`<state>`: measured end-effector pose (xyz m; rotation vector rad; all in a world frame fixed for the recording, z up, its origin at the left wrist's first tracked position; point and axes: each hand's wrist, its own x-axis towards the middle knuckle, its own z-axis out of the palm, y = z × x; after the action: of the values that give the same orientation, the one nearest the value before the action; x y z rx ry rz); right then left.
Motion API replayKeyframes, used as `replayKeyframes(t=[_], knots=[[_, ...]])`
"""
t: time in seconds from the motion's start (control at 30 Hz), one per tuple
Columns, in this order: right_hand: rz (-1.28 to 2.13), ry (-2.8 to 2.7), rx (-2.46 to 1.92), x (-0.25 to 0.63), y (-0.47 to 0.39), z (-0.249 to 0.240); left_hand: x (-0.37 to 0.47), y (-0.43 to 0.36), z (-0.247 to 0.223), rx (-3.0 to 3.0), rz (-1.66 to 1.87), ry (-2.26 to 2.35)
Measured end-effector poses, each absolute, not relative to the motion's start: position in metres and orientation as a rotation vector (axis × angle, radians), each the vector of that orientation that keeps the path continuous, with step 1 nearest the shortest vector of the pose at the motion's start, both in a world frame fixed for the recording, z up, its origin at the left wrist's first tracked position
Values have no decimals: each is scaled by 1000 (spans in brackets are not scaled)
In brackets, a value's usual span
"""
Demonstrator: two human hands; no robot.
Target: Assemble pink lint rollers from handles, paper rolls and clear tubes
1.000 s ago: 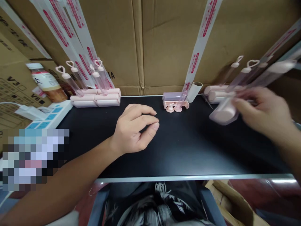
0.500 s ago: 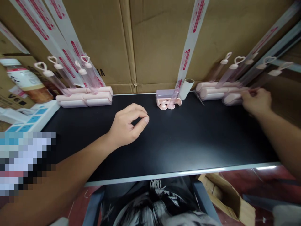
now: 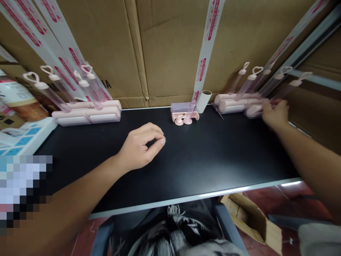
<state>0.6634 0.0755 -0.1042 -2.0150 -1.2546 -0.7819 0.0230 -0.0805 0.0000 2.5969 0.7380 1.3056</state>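
Observation:
My left hand hovers over the middle of the black table, thumb and fingertips together, with nothing visible between them. At the right rear, my right hand has its fingers round the near end of a pink case; part of its grip is hidden. Other pink cases lie beside it, with clear tubes topped by pink heart-shaped loops standing there. A similar group of pink cases lies at the left rear. Between the groups sit a small pink holder and a white tube.
Behind the table stands a cardboard wall with red-printed tape strips. At the left are a bottle, a white power strip and a pixelated object. An open cardboard box is on the floor below the front edge.
The whole view has shifted, so most things appear farther left. My left hand keeps its pinched shape over the table, and my right hand stays at the pink case.

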Motion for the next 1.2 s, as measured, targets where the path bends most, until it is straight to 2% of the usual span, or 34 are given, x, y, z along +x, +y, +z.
replayKeyframes(t=[0.1,0.17,0.27,0.33,0.5,0.63,0.77,0.93,1.0,1.13,1.2], knots=[[-606,-1038,-2101,650,61,-82,24,-80,0,2597,1300,734],[-560,-968,-1988,627,46,-57,25,-80,-1,2586,1301,746],[-693,-1240,-1668,563,15,-19,26,-79,-2,2562,1278,773],[-533,-1517,-1522,508,-3,-3,26,-78,-2,2552,1253,787],[75,-1877,-1351,391,-6,-1,25,-76,-5,2520,1226,813],[411,-1981,-1419,353,21,-11,23,-73,-7,2498,1192,858],[459,-1945,-1443,344,34,-11,23,-73,-9,2485,1161,874],[382,-1692,-1273,333,7,13,21,-73,-14,2578,1135,896],[686,-1597,-1143,318,-12,21,21,-72,-17,2680,1125,906],[1636,-1464,-905,271,-49,11,24,-76,-16,2953,1170,775],[1876,-1467,-811,252,-61,-1,27,-80,-13,3068,1183,685]])
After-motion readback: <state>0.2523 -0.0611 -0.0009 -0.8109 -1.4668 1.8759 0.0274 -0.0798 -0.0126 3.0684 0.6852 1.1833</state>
